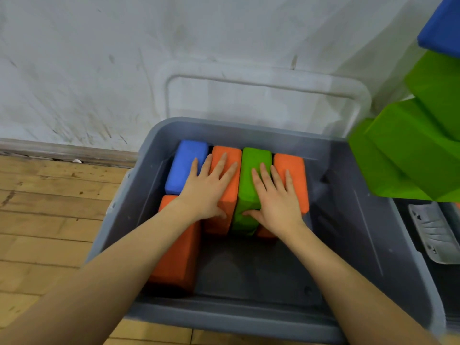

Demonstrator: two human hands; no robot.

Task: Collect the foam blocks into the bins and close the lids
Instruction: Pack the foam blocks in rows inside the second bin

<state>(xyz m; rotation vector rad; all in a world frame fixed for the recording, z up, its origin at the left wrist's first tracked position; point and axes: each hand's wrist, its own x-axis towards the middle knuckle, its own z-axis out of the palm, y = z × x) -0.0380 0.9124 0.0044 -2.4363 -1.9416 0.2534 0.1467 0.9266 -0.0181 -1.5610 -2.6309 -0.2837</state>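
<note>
No readable text, label or number anywhere — the blurry grey bin (368,220) seemingly bears none.

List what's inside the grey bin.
The grey bin holds a blue block, a green block and orange blocks. Both hands, left and right, press flat on them. Anything beneath is covered.

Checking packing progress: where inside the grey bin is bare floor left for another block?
The near-right floor of the grey bin is bare, bordered by the front orange block, the upright row and the right wall. The far-left part is crowded, with the left hand and right hand flat on the row.
</note>
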